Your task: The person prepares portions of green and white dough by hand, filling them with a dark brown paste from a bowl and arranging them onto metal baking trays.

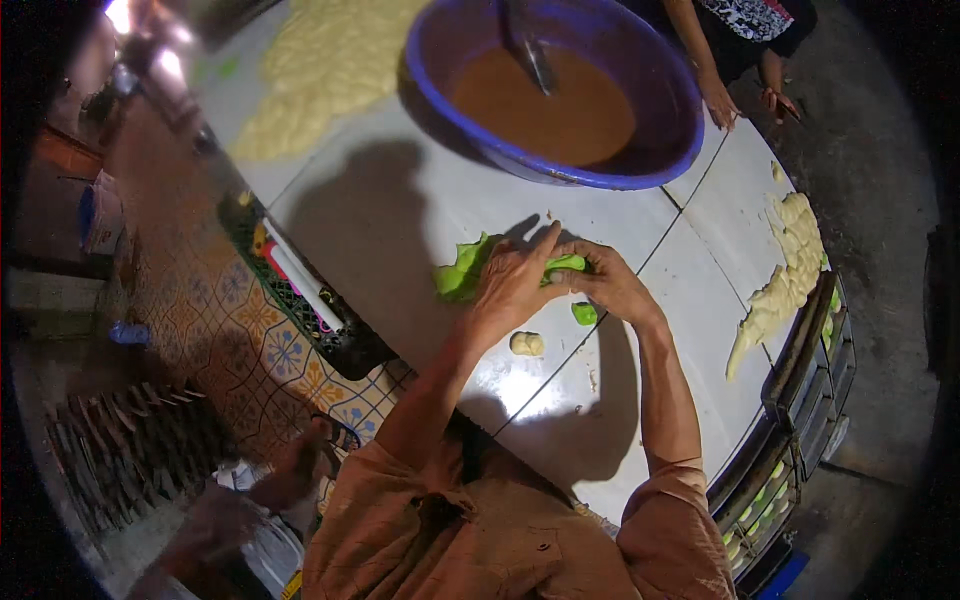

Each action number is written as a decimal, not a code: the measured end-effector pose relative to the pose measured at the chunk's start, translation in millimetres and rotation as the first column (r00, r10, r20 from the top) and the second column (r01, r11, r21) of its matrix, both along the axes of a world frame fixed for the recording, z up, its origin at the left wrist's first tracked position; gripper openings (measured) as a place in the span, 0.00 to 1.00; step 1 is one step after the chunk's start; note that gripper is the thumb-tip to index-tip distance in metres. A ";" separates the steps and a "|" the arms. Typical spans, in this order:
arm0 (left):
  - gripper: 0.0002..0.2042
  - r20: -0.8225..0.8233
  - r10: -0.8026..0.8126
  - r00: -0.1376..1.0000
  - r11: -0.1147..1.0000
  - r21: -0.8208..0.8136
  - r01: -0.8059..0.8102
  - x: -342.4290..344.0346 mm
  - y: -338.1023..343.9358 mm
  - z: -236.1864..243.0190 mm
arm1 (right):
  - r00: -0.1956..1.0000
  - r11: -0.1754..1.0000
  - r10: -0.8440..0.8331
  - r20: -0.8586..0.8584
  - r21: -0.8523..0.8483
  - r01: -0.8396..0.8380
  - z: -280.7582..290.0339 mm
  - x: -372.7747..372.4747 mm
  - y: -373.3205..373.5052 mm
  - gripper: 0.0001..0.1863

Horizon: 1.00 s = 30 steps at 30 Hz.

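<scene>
My left hand (512,277) curls over a lump of bright green dough (462,270), one finger pointing up and away. A strand of the dough runs out from it into my right hand (612,284), which pinches it between thumb and fingers. Both hands are close together just above the white tiled table (470,190). A small green piece of dough (584,314) lies beneath my right hand. Nearer to me sits a small cream-coloured piece of dough (527,344). My left palm hides part of the green lump.
A large purple basin (560,178) holds brown liquid and a metal utensil (538,68). Pale dough (320,75) spreads at far left, more pale dough (790,265) at right. Another person's hand (718,100) rests on the far edge. Metal racks (800,400) stand at right.
</scene>
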State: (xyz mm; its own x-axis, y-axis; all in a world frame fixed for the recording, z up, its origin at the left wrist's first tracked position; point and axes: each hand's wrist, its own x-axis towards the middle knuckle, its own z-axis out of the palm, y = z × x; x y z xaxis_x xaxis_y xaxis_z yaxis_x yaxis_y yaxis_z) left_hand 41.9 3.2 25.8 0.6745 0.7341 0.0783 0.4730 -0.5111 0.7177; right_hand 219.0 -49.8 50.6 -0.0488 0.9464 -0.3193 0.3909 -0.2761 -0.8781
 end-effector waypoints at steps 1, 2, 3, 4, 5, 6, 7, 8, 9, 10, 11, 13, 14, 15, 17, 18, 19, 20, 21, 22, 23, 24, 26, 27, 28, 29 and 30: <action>0.40 0.001 -0.004 1.000 1.000 0.001 0.004 0.7 0.3 -2.4 | 1.000 1.000 -0.004 0.001 0.001 0.004 0.7 -0.6 -0.7 0.14; 0.36 -0.041 -0.029 0.999 0.999 -0.026 0.028 0.3 1.0 -4.7 | 1.000 1.000 -0.013 0.008 0.018 0.013 1.2 -1.5 -1.8 0.14; 0.31 -0.082 -0.054 0.995 0.997 -0.054 0.050 0.0 1.5 -7.0 | 1.000 0.999 -0.022 0.014 0.034 0.022 1.5 -1.3 -3.3 0.14; 0.18 -0.055 -0.017 0.998 0.999 0.049 0.020 -0.7 -1.9 -1.6 | 0.997 0.993 -0.043 0.067 0.111 0.035 -4.5 -2.4 -3.0 0.12; 0.18 -0.053 -0.027 0.998 0.998 0.050 0.030 -1.2 -1.1 -4.0 | 0.996 0.993 -0.053 0.069 0.112 0.045 -6.1 -0.1 -5.9 0.12; 0.14 -0.051 -0.047 0.998 0.993 0.110 0.052 -1.8 0.6 -9.2 | 0.996 0.994 -0.052 0.075 0.100 0.044 -7.2 0.6 -9.1 0.11; 0.09 -0.050 -0.067 0.996 0.983 0.170 0.075 0.1 0.8 -11.7 | 0.995 0.995 -0.051 0.083 0.090 0.043 -4.4 0.1 -10.4 0.10; 0.04 -0.092 -0.041 0.995 0.989 0.136 0.053 2.2 -5.4 -13.4 | 0.995 0.995 -0.065 0.069 0.079 0.060 -5.7 1.8 -11.2 0.08; 0.04 -0.087 -0.055 0.995 0.988 0.140 0.066 3.1 -8.5 -14.9 | 0.994 0.994 -0.079 0.074 0.082 0.073 -7.9 2.2 -11.3 0.08; 0.03 -0.074 -0.038 0.997 0.966 0.251 0.056 4.2 -9.4 -15.2 | 0.991 0.991 -0.130 0.019 0.027 0.130 -10.0 3.7 -11.9 0.07; 0.05 -0.060 -0.017 0.998 0.932 0.362 0.037 2.0 -9.4 -16.5 | 0.983 0.984 -0.178 -0.040 -0.027 0.177 -10.8 2.3 -10.5 0.07; 0.05 -0.007 0.022 1.000 0.871 0.491 -0.016 0.9 -12.0 -37.3 | 0.924 0.977 -0.210 -0.321 -0.110 0.184 -9.1 -1.8 -13.0 0.08; 0.06 -0.088 0.024 0.996 0.858 0.514 0.025 -1.0 -12.6 -42.7 | 0.893 0.979 -0.205 -0.400 -0.093 0.182 -8.2 -3.4 -16.3 0.07; 0.08 -0.169 0.029 0.985 0.843 0.534 0.067 -1.4 -13.4 -47.8 | 0.857 0.981 -0.195 -0.477 -0.075 0.181 -7.1 -2.3 -20.1 0.07; 0.12 -0.210 -0.003 0.978 0.869 0.483 0.107 -3.3 -16.7 -40.8 | 0.809 0.982 -0.187 -0.557 -0.101 0.157 7.7 8.1 -29.3 0.07; 0.19 -0.252 -0.025 0.967 0.893 0.429 0.135 -4.3 -17.8 -37.4 | 0.704 0.979 -0.181 -0.687 -0.055 0.197 18.7 10.4 -33.7 0.09; 0.19 -0.257 -0.033 0.966 0.892 0.429 0.144 -4.5 -17.9 -36.0 | 0.580 0.969 -0.160 -0.799 -0.015 0.246 26.6 12.1 -38.4 0.12; 0.28 -0.250 -0.033 0.968 0.923 0.365 0.125 -4.6 -17.4 -34.8 | 0.539 0.954 -0.119 -0.834 0.056 0.296 29.8 15.0 -40.6 0.19; 0.37 -0.243 -0.031 0.970 0.948 0.299 0.106 -5.4 -17.5 -32.6 | 0.485 0.949 -0.084 -0.870 0.079 0.306 34.7 17.8 -41.0 0.24; 0.49 -0.273 -0.023 0.962 0.960 0.263 0.098 -1.4 -19.0 -18.0 | 0.500 0.937 -0.125 -0.857 0.064 0.344 38.4 19.6 -43.7 0.25; 0.49 -0.275 -0.030 0.961 0.958 0.267 0.106 3.5 -20.8 -7.4 | 0.511 0.924 -0.170 -0.843 0.045 0.381 38.3 22.0 -46.1 0.26; 0.50 -0.168 -0.003 0.986 0.959 0.278 0.050 8.9 -22.8 3.0 | 0.725 0.915 -0.153 -0.672 0.181 0.361 26.6 27.6 -48.3 0.26; 0.51 0.016 -0.014 1.000 0.981 0.196 0.010 21.4 -27.7 28.7 | 0.581 0.889 -0.373 -0.723 -0.100 0.446 25.8 25.5 -57.7 0.21; 0.41 0.112 -0.038 0.993 0.999 -0.030 0.042 25.9 -31.5 47.2 | 0.601 0.869 -0.411 -0.685 -0.095 0.486 28.7 19.1 -62.4 0.19; 0.34 0.223 0.016 0.975 0.965 -0.259 0.043 31.3 -33.1 44.4 | 0.636 0.869 -0.426 -0.644 -0.093 0.487 27.9 14.2 -64.2 0.17; 0.27 0.316 0.093 0.944 0.879 -0.472 0.072 36.1 -33.3 39.1 | 0.669 0.868 -0.439 -0.600 -0.092 0.488 25.9 10.7 -65.5 0.16; 0.17 0.294 0.106 0.950 0.884 -0.466 0.046 37.4 -34.2 37.4 | 0.637 0.843 -0.461 -0.617 -0.081 0.532 22.7 7.0 -66.8 0.13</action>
